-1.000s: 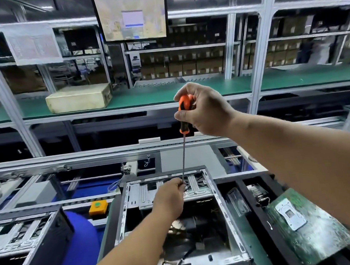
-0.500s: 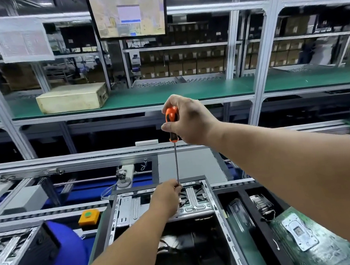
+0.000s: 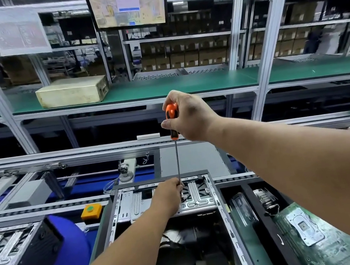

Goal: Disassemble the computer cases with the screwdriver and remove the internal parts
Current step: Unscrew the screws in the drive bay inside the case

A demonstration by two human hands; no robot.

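Screwdriver [image 3: 176, 154] with orange-and-black handle and long thin steel shaft stands upright over the open grey metal computer case [image 3: 167, 201]. The right hand [image 3: 190, 117] grips the handle. The left hand [image 3: 168, 196] pinches the shaft near its tip, at the case's silver drive bracket [image 3: 196, 198].

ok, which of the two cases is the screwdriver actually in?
The open case in the middle: the right hand holds the screwdriver upright over its metal bracket, the left hand steadying the shaft. The black case at lower left is untouched.
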